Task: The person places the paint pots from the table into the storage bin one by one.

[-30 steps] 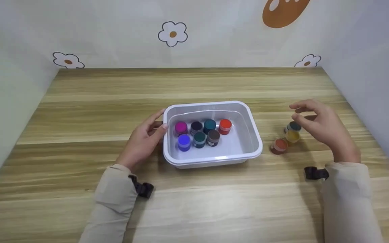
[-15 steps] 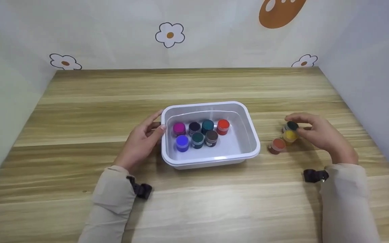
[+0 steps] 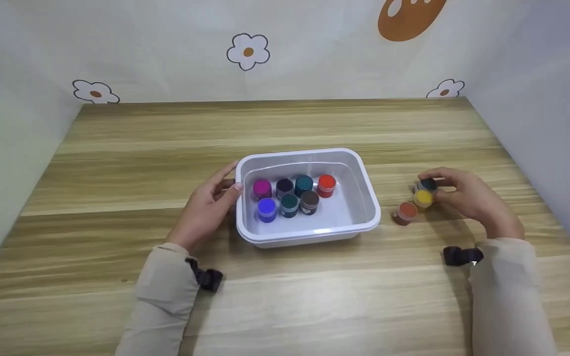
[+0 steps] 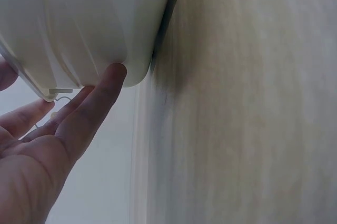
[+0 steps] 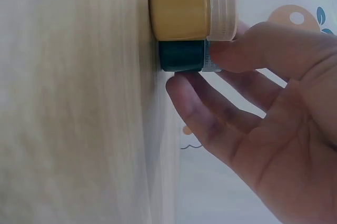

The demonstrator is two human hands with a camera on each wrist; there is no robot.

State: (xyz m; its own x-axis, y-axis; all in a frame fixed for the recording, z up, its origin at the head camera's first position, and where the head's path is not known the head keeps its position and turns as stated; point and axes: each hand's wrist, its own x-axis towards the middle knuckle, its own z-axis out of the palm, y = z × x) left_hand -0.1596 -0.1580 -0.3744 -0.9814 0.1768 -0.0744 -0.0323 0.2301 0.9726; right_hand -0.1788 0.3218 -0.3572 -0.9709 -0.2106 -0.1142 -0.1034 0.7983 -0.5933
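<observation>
We are seeing a gap between the tub (image 3: 309,234)'s right edge and the brick-red jar (image 3: 405,212); left hand (image 3: 205,207) is gripping the left rim, right hand (image 3: 470,198) pinching the dark green jar (image 5: 181,56).

Booth-like nook: wood-grain table (image 3: 314,291), pale walls (image 3: 324,54) on 3 sides, printed flowers (image 3: 248,52)

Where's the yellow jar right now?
In the head view, the yellow jar is right of the white tub, between the dark teal jar and reddish-brown jar.

The woodgrain table (image 3: 314,301) bears a tub (image 3: 309,238); a reddish jar (image 3: 405,213); a yellow jar (image 3: 423,199); a teal jar (image 5: 181,55).
</observation>
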